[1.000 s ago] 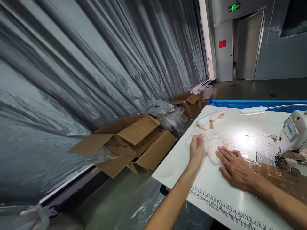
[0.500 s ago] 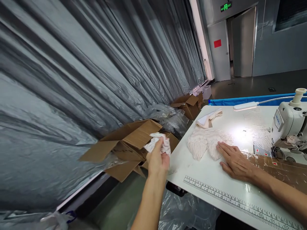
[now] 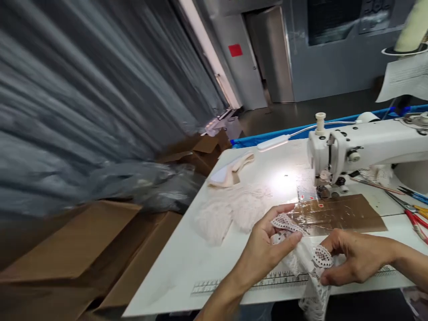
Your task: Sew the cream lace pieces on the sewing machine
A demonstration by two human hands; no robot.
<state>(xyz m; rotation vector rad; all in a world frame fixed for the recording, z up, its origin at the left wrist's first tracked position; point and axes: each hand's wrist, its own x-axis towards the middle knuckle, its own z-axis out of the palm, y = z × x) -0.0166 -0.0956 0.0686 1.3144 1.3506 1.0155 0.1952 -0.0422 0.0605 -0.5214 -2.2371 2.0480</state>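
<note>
White lace fabric (image 3: 299, 258) is stretched between both hands near the front edge of the white table (image 3: 174, 272), partly hanging past it. My left hand (image 3: 267, 245) pinches its left end between thumb and fingers. The right end, with a scalloped dotted edge, is gripped by my right hand (image 3: 351, 258). Behind my left hand lie pale lace pieces (image 3: 230, 209), and a folded cream and white fabric strip (image 3: 230, 171) rests farther back. A printed ruler scale (image 3: 207, 286) runs under the lace.
A white sewing machine (image 3: 374, 142) stands at the right, beside a brown taped plate (image 3: 351, 214). Red-handled pliers (image 3: 414, 223) lie at the far right. A lamp (image 3: 273, 142) lights the table's back. Cardboard boxes (image 3: 73, 240) stand left of the table.
The view has swung right. My left hand has come from beside the table to its front, and the crumpled white cloth is now spread as lace. My right hand has left the table surface and grips it.
</note>
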